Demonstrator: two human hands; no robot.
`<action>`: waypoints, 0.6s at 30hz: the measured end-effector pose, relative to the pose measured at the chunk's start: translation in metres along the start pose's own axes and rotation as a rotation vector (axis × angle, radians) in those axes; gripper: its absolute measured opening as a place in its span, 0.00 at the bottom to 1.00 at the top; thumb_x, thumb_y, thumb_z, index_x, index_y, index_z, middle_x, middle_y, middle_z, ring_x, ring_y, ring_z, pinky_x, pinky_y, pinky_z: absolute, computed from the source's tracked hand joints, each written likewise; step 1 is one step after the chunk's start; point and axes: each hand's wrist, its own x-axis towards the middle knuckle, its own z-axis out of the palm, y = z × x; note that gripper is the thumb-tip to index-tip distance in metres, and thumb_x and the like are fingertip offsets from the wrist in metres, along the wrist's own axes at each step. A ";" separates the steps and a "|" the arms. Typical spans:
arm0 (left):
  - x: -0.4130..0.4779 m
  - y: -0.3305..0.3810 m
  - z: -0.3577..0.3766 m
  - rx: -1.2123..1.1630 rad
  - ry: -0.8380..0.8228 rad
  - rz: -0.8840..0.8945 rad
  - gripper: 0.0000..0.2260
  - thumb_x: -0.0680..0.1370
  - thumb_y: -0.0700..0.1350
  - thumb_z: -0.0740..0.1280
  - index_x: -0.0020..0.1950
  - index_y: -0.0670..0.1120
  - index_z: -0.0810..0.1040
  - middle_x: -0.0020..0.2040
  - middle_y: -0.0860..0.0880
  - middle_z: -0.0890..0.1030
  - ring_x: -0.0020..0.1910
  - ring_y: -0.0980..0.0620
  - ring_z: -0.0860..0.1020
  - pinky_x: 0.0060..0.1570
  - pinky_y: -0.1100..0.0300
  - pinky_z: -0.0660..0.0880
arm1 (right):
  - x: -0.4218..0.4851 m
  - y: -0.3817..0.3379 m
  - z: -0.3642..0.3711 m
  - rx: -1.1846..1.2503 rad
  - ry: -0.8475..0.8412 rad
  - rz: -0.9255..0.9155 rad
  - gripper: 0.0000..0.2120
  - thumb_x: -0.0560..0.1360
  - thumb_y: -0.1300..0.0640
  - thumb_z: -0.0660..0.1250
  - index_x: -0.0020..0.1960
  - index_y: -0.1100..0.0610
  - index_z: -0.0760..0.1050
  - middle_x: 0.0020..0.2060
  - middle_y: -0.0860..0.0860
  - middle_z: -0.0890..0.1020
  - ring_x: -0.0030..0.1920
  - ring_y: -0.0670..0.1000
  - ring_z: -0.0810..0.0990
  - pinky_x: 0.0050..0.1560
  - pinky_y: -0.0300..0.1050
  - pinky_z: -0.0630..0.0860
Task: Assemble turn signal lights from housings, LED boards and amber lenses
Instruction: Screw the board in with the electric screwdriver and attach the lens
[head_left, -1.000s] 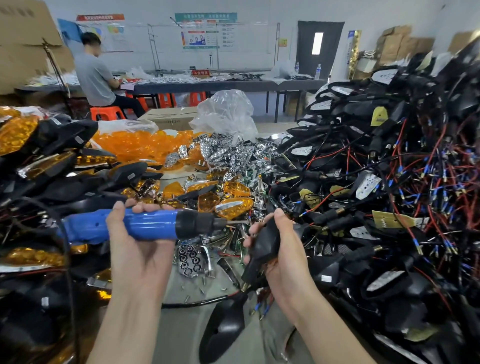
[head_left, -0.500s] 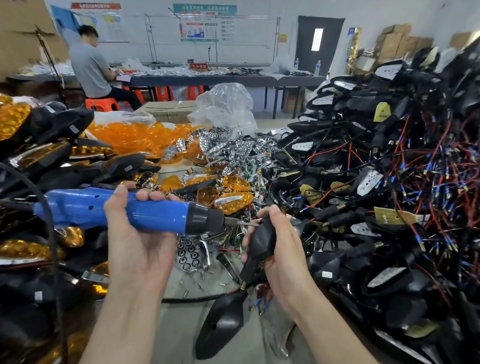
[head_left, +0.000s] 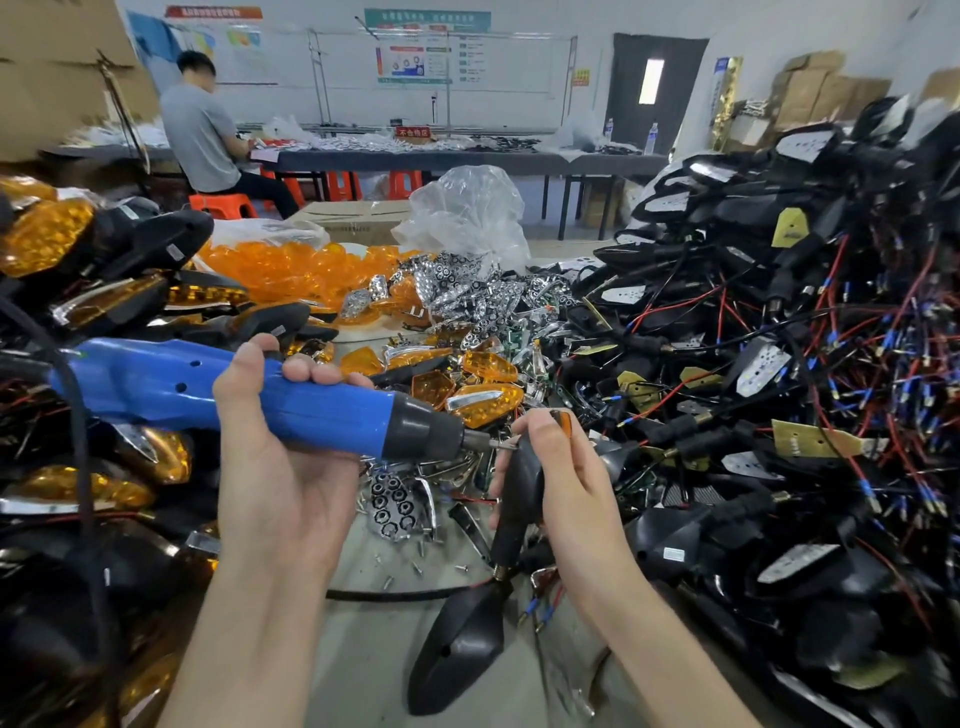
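Note:
My left hand (head_left: 280, 467) grips a blue electric screwdriver (head_left: 249, 395) lying level, its black nose and bit pointing right. The bit tip touches the back of a black turn signal housing (head_left: 519, 483) that my right hand (head_left: 576, 483) holds upright; an amber lens edge (head_left: 563, 421) shows above my thumb. Red and blue wires hang below the housing's stem. Loose amber lenses (head_left: 296, 265) are heaped at the back left, and silver reflector pieces (head_left: 467, 291) lie beside them.
A tall tangle of black housings with LED boards and wires (head_left: 779, 364) fills the right. Finished lights (head_left: 104, 301) pile up on the left. Another black housing (head_left: 462, 644) and loose screws (head_left: 415, 561) lie on the grey table. A person (head_left: 208, 135) sits at a far bench.
The screwdriver has moved right and its bit has reached the housing in my right hand. The housing has stayed near the same spot.

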 end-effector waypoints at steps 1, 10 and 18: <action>0.000 0.002 0.001 0.010 -0.006 0.014 0.08 0.80 0.49 0.66 0.56 0.49 0.71 0.38 0.54 0.75 0.38 0.55 0.76 0.52 0.54 0.77 | 0.000 0.000 0.001 -0.015 -0.003 -0.009 0.19 0.73 0.36 0.65 0.47 0.52 0.74 0.34 0.52 0.81 0.31 0.51 0.79 0.32 0.45 0.79; -0.005 0.002 0.008 0.041 -0.019 0.054 0.06 0.81 0.48 0.64 0.55 0.50 0.70 0.38 0.54 0.74 0.38 0.56 0.75 0.51 0.56 0.77 | -0.002 0.004 0.001 -0.090 0.011 -0.041 0.19 0.76 0.34 0.63 0.47 0.50 0.72 0.35 0.50 0.81 0.32 0.49 0.80 0.33 0.45 0.80; -0.004 -0.002 0.005 0.000 0.010 0.025 0.04 0.81 0.47 0.64 0.53 0.49 0.71 0.38 0.54 0.74 0.38 0.56 0.75 0.50 0.56 0.77 | -0.007 -0.001 0.001 -0.126 0.000 -0.080 0.20 0.76 0.35 0.61 0.47 0.53 0.70 0.34 0.49 0.77 0.31 0.48 0.78 0.32 0.46 0.80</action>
